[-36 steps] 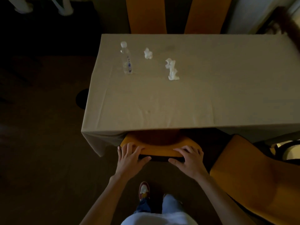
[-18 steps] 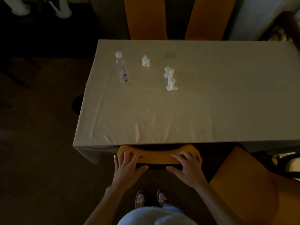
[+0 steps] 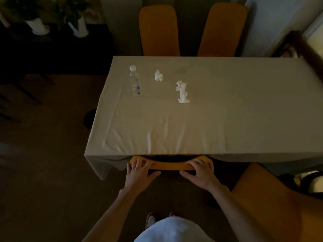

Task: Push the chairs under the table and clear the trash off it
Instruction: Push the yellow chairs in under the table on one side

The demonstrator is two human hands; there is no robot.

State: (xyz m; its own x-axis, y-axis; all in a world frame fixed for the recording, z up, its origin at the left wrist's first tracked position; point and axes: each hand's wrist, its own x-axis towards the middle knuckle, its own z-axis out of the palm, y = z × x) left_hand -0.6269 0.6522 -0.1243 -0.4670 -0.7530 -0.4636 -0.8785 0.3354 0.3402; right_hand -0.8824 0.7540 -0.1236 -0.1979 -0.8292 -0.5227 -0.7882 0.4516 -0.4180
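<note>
An orange chair stands at the near edge of the table, its seat hidden under the beige tablecloth; only the top of its backrest shows. My left hand grips the backrest's left end and my right hand grips its right end. On the cloth stand a clear plastic bottle with a white cap, a small crumpled tissue and a longer crumpled tissue.
A second orange chair stands pulled out at the near right. Two orange chairs sit tucked at the far side. White plant pots stand on a dark cabinet at the far left. A dark round object lies left of the table.
Both hands have pushed the near chair forward; its seat has gone under the tablecloth and only the backrest top still shows.
</note>
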